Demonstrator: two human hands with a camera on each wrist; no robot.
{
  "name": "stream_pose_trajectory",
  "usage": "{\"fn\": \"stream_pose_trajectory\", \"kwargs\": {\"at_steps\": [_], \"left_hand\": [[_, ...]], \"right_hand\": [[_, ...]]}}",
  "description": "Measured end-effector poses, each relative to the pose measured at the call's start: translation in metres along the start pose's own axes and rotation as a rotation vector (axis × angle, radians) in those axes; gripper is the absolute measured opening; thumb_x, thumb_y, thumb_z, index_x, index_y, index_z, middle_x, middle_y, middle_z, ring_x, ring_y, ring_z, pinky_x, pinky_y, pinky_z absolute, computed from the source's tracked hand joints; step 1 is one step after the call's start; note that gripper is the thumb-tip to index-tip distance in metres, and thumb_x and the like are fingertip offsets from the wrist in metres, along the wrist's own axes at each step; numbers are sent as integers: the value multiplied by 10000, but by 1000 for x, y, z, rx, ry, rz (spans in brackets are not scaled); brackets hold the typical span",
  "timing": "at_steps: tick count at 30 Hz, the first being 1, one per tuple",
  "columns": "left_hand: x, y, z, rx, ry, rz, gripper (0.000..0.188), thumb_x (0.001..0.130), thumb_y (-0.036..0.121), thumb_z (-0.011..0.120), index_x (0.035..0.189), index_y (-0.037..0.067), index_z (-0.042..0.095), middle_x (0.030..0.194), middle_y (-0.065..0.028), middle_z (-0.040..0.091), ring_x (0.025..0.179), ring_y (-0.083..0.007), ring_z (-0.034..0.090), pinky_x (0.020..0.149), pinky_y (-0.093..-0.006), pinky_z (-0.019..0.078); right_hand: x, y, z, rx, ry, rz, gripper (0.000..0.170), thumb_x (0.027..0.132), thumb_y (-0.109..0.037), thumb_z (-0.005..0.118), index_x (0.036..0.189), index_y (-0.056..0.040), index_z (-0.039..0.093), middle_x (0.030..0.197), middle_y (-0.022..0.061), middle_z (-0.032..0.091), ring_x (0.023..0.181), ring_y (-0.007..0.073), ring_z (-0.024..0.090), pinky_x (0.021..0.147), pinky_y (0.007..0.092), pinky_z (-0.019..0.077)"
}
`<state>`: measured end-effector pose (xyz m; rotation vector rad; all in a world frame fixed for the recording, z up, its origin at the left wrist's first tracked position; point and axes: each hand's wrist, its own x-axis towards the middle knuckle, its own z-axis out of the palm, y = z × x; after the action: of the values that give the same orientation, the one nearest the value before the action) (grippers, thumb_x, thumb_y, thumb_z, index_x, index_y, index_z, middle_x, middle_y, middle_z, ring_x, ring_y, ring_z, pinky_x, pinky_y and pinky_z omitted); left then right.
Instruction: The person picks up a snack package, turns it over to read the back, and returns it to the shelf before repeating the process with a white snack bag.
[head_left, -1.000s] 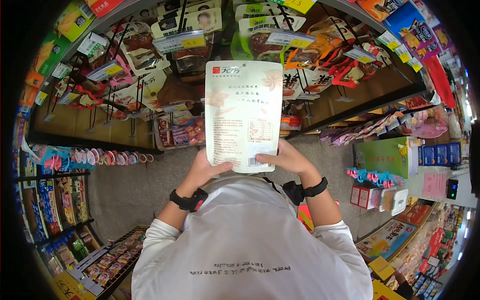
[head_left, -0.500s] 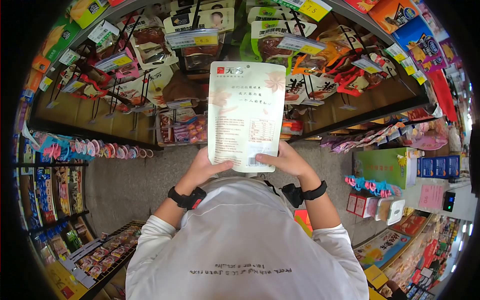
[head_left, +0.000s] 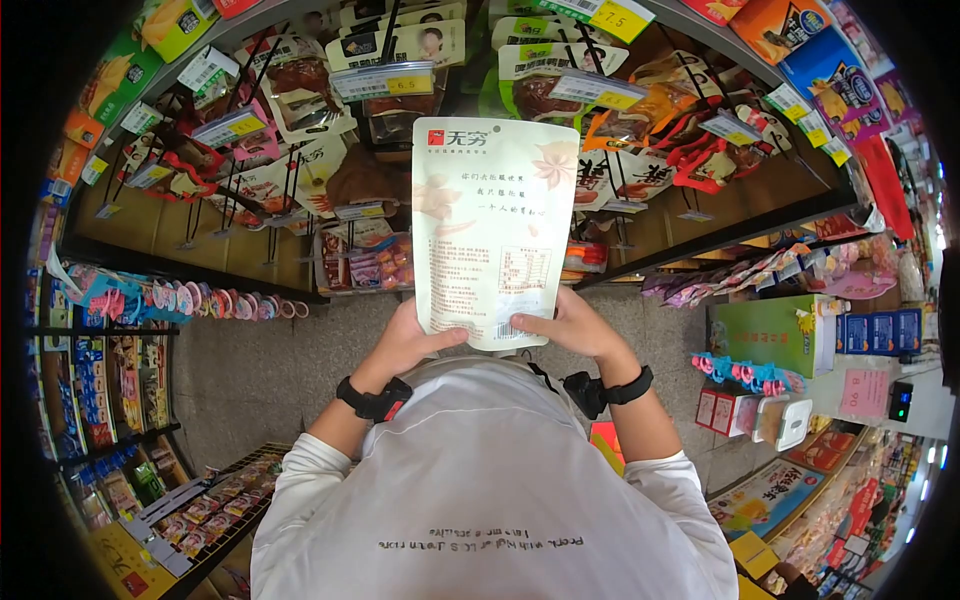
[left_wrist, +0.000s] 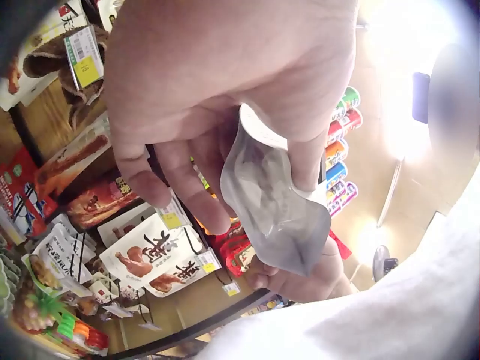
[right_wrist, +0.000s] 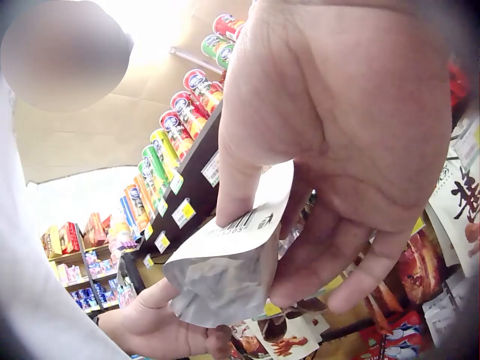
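A cream snack pouch with printed text, a leaf pattern and a barcode faces up toward the head camera. My left hand grips its lower left corner, thumb over the printed side. At the lower right corner my right hand pinches it, thumb lying by the barcode. The left wrist view shows the silvery bottom of the pouch between both hands, with the left fingers behind it. In the right wrist view the pouch's grey gusset bulges below the barcode panel.
Hanging meat-snack packs with price tags fill the rack ahead. Hair accessories hang at left, above shelves of small packets. A green box and a clear-lidded tub stand at right. Grey floor lies below.
The head view shifted slightly, moving the racks rightward in the picture. Both hands keep the same hold on the pouch, which tilts a little.
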<state>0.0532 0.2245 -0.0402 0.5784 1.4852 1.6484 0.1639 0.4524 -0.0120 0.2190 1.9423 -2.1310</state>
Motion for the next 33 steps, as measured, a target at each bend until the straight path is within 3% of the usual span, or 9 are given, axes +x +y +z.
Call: {"fn": "stream_pose_trajectory", "kwargs": {"at_steps": [9,11,14,15,19,22,23,26,33], "left_hand": [[11,-3,-8,104,7,-20,537,781,134,739,1239,-17,503,1234,-119,555,1122,-168,519,961,-318,406],[15,0,-8,398,312,105,593,778,178,736,1278,1,471,1275,-148,513,1186,-197,475,992,-342,376],[12,12,-2,549,151,101,666,777,224,729,1331,21,420,1303,-173,480,1231,-250,439,1011,-366,354],[11,16,2,645,7,52,804,791,255,719,1429,42,279,1366,-186,423,1260,-293,415,1020,-394,343],[16,11,21,364,-125,-60,979,807,291,711,1486,59,46,1455,-187,308,1318,-302,354,1035,-419,311],[24,-2,27,191,-114,-16,926,802,290,717,1475,38,134,1433,-168,339,1313,-286,353,1040,-402,302],[27,-11,21,249,-186,-82,872,811,279,707,1459,45,171,1448,-115,303,1327,-252,315,1056,-405,278],[24,-21,29,11,-124,-125,747,800,248,722,1390,25,321,1352,-85,424,1245,-207,402,1047,-361,308],[32,-11,41,-60,-69,-134,571,816,126,697,1310,24,431,1266,-62,504,1127,-179,502,956,-319,414]], "right_hand": [[-5,11,-16,-84,32,-9,442,877,-110,630,1267,24,472,1188,75,582,1051,135,530,922,295,437],[-8,15,-19,-54,92,-26,418,880,-127,629,1254,1,493,1168,67,593,1041,132,530,911,301,439],[-7,28,-20,-337,227,-149,414,884,-153,622,1246,2,495,1153,102,611,1013,152,565,887,318,455],[-8,25,-18,-461,268,-185,402,870,-164,625,1218,0,508,1102,148,627,951,250,625,846,351,478],[-4,19,-2,-741,420,-391,399,785,-116,653,1159,-25,549,1065,161,607,905,390,590,800,396,488],[-7,12,8,-866,441,-533,514,703,-131,691,1193,-66,550,1090,160,569,881,355,595,752,412,487],[-8,16,9,-953,439,-564,605,631,-139,726,1211,-108,556,1207,158,523,877,333,590,738,400,483],[-18,12,15,-1120,414,-578,655,581,-151,758,1211,-154,574,1295,176,489,827,321,580,743,402,473],[-33,15,-1,-1062,354,-697,573,681,-243,758,1219,-163,579,1394,192,404,763,273,537,697,359,441]]}}
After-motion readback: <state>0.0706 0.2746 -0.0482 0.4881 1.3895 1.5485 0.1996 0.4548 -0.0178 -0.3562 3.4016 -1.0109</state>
